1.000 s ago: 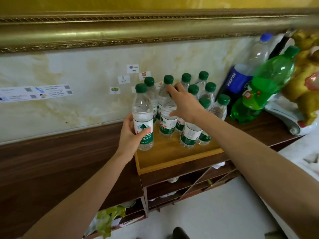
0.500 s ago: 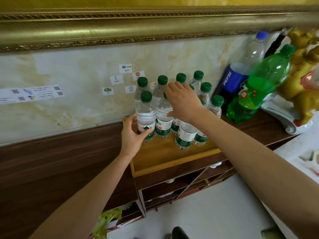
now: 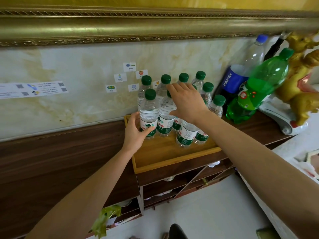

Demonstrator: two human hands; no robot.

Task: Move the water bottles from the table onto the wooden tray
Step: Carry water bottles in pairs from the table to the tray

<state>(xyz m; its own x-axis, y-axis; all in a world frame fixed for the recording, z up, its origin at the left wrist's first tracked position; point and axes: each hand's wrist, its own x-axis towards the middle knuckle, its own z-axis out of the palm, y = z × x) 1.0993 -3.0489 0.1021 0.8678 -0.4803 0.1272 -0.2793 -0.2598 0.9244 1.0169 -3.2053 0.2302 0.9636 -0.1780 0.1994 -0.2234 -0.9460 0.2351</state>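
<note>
Several clear water bottles with green caps and green-white labels stand upright in a cluster on the wooden tray (image 3: 165,163), which rests on the dark wood table (image 3: 51,161). My left hand (image 3: 135,131) is wrapped around the lower part of the front-left bottle (image 3: 148,111), which stands on the tray beside the others. My right hand (image 3: 187,102) hovers spread over the middle bottles, its fingers touching the top of the bottle next to it (image 3: 166,109) and hiding several caps.
A Pepsi bottle (image 3: 241,78) and a large green soda bottle (image 3: 259,87) lean at the tray's right. A golden figurine (image 3: 300,80) on a white base stands further right. Marble wall with small labels behind. Shelves below the table.
My left hand carried the bottle from the tray's front-left edge back into the cluster and set it down upright. My right hand stayed on the middle bottles.
</note>
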